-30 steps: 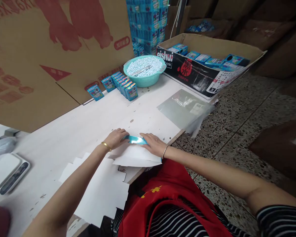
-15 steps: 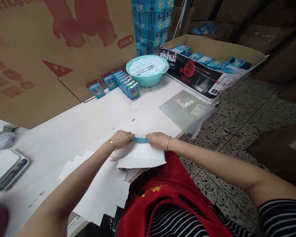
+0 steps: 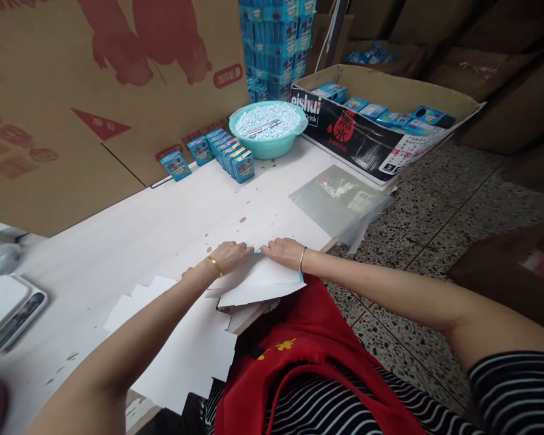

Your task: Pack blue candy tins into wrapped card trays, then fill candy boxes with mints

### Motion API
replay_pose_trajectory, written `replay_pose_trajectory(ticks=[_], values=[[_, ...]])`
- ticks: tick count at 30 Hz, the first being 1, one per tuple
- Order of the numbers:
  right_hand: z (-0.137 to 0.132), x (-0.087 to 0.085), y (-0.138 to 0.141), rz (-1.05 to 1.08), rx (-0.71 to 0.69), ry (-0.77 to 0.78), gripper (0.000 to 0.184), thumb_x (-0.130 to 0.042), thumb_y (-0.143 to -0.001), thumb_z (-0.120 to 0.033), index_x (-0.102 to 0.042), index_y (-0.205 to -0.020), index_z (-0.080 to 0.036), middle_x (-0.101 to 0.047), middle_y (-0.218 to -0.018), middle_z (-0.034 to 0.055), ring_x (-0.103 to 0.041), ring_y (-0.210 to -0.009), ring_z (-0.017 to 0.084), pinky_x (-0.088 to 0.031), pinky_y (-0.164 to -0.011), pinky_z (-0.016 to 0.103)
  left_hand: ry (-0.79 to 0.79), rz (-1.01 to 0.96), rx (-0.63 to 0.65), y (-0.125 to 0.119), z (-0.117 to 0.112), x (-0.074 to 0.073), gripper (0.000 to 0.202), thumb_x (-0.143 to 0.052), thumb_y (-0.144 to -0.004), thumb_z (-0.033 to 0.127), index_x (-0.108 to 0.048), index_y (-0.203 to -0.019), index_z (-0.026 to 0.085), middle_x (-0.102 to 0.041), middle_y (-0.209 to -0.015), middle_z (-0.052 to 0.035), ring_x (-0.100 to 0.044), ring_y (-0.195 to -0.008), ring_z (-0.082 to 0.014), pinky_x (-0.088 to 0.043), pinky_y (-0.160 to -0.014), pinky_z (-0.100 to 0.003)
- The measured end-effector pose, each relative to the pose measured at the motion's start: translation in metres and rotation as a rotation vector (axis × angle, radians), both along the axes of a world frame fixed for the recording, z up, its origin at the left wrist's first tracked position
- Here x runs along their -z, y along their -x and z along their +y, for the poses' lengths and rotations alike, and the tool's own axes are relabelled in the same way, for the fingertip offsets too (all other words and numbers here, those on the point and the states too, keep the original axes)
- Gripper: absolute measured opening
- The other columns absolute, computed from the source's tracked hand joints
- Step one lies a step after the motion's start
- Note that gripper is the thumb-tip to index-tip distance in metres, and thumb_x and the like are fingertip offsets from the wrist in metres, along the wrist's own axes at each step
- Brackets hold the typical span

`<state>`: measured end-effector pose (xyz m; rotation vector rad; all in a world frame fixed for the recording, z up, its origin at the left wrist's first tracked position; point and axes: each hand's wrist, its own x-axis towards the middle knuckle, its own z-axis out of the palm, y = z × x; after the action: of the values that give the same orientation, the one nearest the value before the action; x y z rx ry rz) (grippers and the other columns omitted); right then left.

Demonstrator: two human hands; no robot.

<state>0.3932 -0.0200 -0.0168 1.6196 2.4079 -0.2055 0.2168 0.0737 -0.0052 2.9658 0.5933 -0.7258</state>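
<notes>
My left hand (image 3: 230,254) and my right hand (image 3: 283,251) press side by side on the far edge of a flat white carton blank (image 3: 258,281) at the near edge of the white table (image 3: 163,223). Fingers of both hands are curled down onto the fold; only a sliver of the blank's blue printed side shows between them. The blank lies on a pile of more white blanks (image 3: 181,344) that overhang the table's edge.
A teal bowl of small white-blue pieces (image 3: 267,127) and a row of small blue boxes (image 3: 226,154) stand at the far side. An open carton of blue packs (image 3: 381,121), clear plastic bags (image 3: 340,199), a scale (image 3: 9,311) and a big cardboard wall (image 3: 95,90) surround the table.
The blue flap that showed between my hands has been folded down and is almost hidden. My hands have drawn closer together on the fold.
</notes>
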Motion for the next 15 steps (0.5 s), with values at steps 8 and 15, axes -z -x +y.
replay_pose_trajectory(ticks=[8, 15], values=[[-0.002, -0.006, -0.004, -0.02, -0.066, -0.002, 0.027, -0.034, -0.093, -0.009, -0.051, -0.113, -0.014, -0.06, -0.105, 0.0138, -0.06, -0.09, 0.024, -0.044, -0.064, 0.032, -0.069, -0.03, -0.023, 0.001, -0.008, 0.008, 0.029, -0.032, -0.088, 0.004, -0.053, -0.105, 0.016, -0.058, -0.099, -0.0117, -0.062, -0.082, -0.0217, -0.046, -0.063, -0.031], [0.015, 0.003, -0.013, -0.005, -0.124, -0.045, 0.027, -0.034, -0.094, -0.01, -0.051, -0.113, -0.016, -0.061, -0.103, 0.0119, -0.057, -0.089, 0.02, -0.04, -0.066, 0.03, -0.064, 0.001, -0.076, 0.001, -0.008, 0.004, 0.034, -0.033, -0.085, 0.001, -0.051, -0.108, 0.016, -0.058, -0.103, -0.011, -0.063, -0.083, -0.0212, -0.049, -0.067, -0.033]])
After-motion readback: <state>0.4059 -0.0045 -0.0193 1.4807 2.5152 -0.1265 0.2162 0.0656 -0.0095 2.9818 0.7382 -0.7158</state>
